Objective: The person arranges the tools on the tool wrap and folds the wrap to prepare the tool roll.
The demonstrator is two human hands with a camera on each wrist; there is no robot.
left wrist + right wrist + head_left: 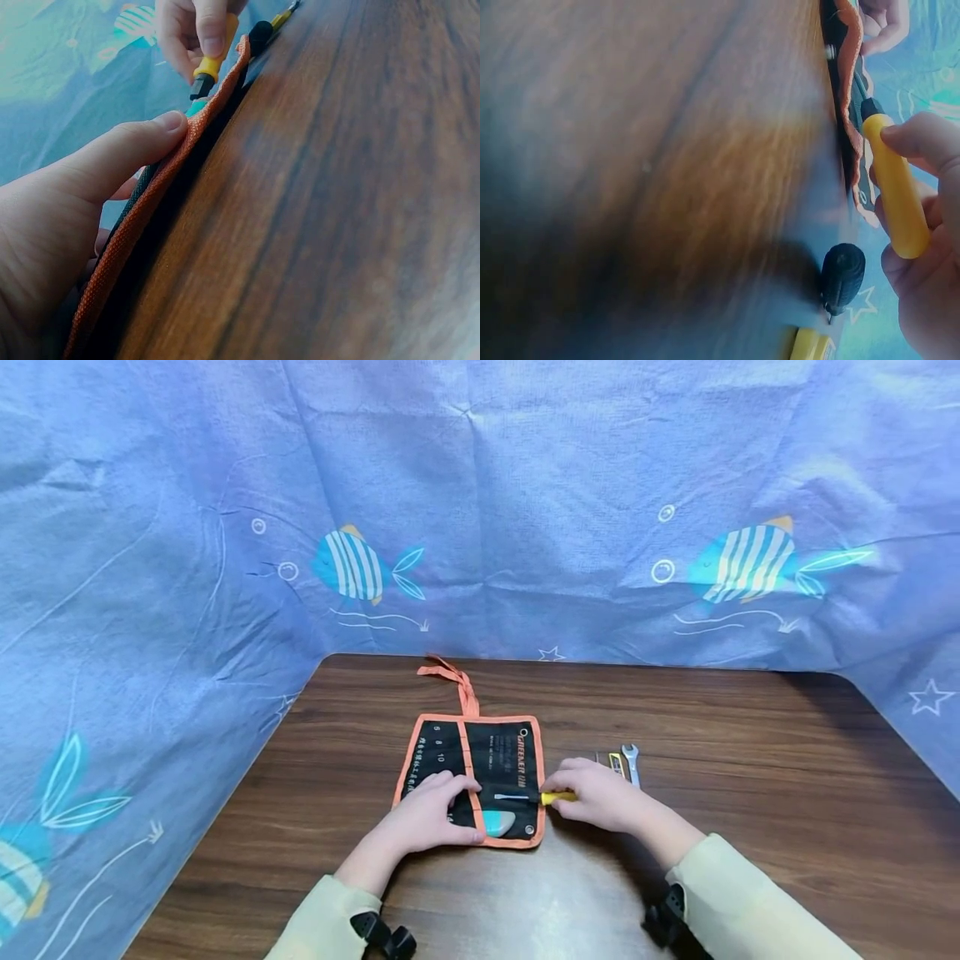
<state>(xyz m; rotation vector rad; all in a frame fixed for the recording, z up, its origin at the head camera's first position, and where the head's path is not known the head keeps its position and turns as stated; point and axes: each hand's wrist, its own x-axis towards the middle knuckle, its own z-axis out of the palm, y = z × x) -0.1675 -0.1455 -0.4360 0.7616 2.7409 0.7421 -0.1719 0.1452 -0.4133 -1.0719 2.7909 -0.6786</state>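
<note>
A black tool pouch (506, 760) with orange edging lies spread on the table. My left hand (431, 814) rests on its left half, thumb near the lower edge and index finger at the orange pocket strip. My right hand (596, 793) grips a screwdriver (897, 187) by its yellow handle at the pouch's right edge. The blade lies across the pouch, its tip pointing left toward the strip. A teal and grey piece (498, 822) sticks out of a pocket below the blade; its other end is hidden.
Just beyond my right hand lie an open-ended wrench (632, 762) and a yellow-and-black item (617, 765). A black ribbed handle (842, 277) shows in the right wrist view. Orange ties (457, 681) trail from the pouch's far edge. A blue fish-print cloth (480, 510) hangs behind the table.
</note>
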